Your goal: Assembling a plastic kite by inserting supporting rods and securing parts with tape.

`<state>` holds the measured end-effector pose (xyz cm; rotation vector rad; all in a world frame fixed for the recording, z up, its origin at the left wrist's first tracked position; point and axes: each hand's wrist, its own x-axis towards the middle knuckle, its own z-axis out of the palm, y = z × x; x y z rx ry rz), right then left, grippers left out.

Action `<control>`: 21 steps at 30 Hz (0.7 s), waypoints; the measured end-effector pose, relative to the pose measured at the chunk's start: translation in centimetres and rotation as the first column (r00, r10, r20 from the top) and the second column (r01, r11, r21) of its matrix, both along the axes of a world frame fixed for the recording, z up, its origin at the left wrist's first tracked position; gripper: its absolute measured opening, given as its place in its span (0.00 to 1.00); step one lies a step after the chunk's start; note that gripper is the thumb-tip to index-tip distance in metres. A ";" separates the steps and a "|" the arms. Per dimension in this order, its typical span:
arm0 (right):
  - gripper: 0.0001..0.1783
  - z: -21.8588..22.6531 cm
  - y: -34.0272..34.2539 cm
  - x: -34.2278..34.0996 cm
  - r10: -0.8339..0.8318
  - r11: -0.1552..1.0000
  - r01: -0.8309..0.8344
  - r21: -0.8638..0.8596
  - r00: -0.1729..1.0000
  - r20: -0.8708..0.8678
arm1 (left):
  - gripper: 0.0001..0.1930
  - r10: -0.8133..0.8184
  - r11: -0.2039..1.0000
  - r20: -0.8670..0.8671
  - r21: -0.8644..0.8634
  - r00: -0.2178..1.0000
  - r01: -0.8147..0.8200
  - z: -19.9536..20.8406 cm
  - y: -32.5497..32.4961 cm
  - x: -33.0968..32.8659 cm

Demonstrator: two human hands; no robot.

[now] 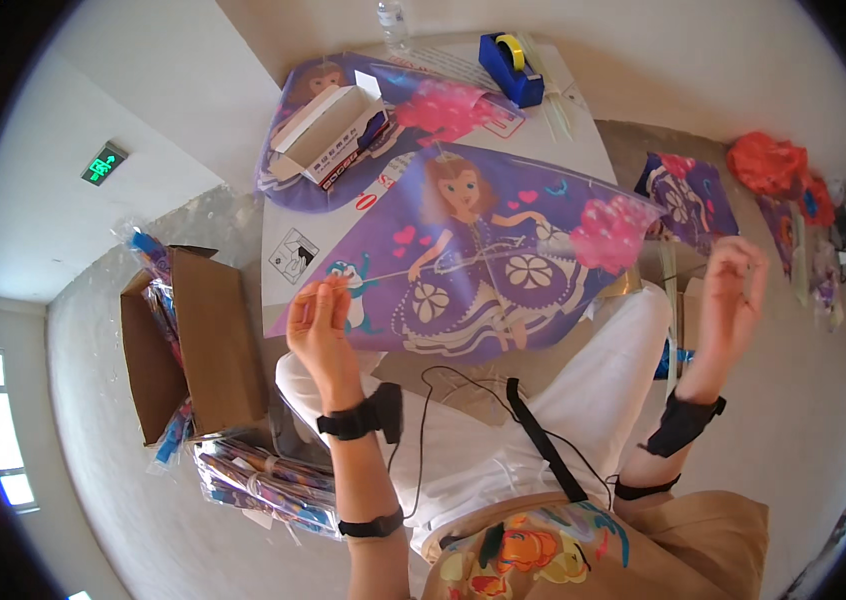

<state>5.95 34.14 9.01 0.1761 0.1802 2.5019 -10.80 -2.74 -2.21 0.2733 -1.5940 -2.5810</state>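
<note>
A purple kite sheet [553, 250], printed with a princess figure and pink balloons, spreads over the near side of the table and toward my lap. Over its left part is my left hand [318, 318], thumb and fingers pinched on one end of a thin pale rod [383, 276]. The rod crosses the printed figure toward the right and is hard to follow there. My right hand [733, 295] is raised beyond the kite's right corner, its fingers curled in to the thumb. Whatever sits between those fingertips is too small to make out.
On the white table [583, 150] are an opened small carton [331, 135], another purple kite [288, 185], a blue tape dispenser [511, 72] and a bottle [393, 25]. A cardboard box [228, 340] and wrapped bundles [268, 485] stand left; a red bag [768, 165] lies right.
</note>
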 end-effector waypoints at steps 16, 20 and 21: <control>0.01 3.4 12.3 4.9 -0.174 0.937 0.186 0.295 0.982 -0.068 | 0.09 0.265 0.927 0.193 0.220 0.945 -0.305 -14.4 -7.5 -7.5; 0.01 2.2 11.6 4.2 -0.197 0.925 0.198 0.324 0.980 -0.037 | 0.10 0.417 0.855 0.325 0.175 0.849 -0.488 -15.8 -5.0 -7.8; 0.01 1.9 11.5 3.9 -0.229 0.926 0.209 0.314 0.973 0.026 | 0.10 0.422 0.853 0.325 0.174 0.847 -0.492 -16.0 -5.3 -7.6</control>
